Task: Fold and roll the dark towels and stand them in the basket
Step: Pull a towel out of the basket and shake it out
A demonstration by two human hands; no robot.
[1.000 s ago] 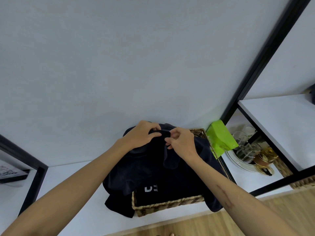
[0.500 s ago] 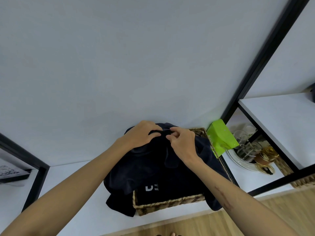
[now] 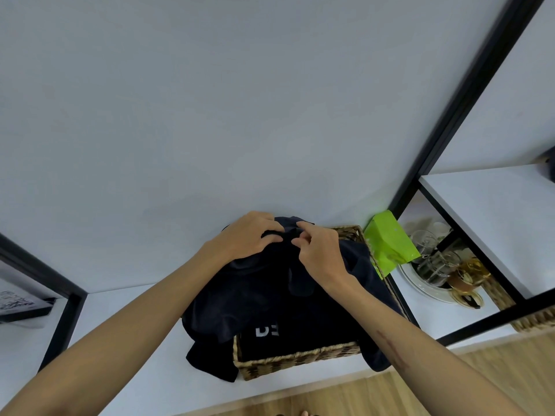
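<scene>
A woven wicker basket (image 3: 295, 359) stands on a white shelf. Dark towels (image 3: 264, 298) lie heaped in it and spill over its left and right rims. One dark cloth inside shows white lettering (image 3: 265, 330). Above the far end of the basket, my left hand (image 3: 243, 240) presses on and grips the top edge of the upper towel. My right hand (image 3: 322, 253) pinches the same edge just beside it, the fingertips of both hands nearly touching. The basket's back wall is mostly hidden by cloth and hands.
A bright green packet (image 3: 389, 243) leans right of the basket against a black frame post (image 3: 450, 115). Beyond it sit glassware (image 3: 432, 256) and a gold-rimmed piece (image 3: 468, 277) on a white plate. A framed item (image 3: 21, 307) lies at the left. Wooden floor (image 3: 390, 394) runs below the shelf edge.
Both hands have stayed at the towel's top edge, shifting slightly as the fingers rework their pinch. The towel heap has barely moved.
</scene>
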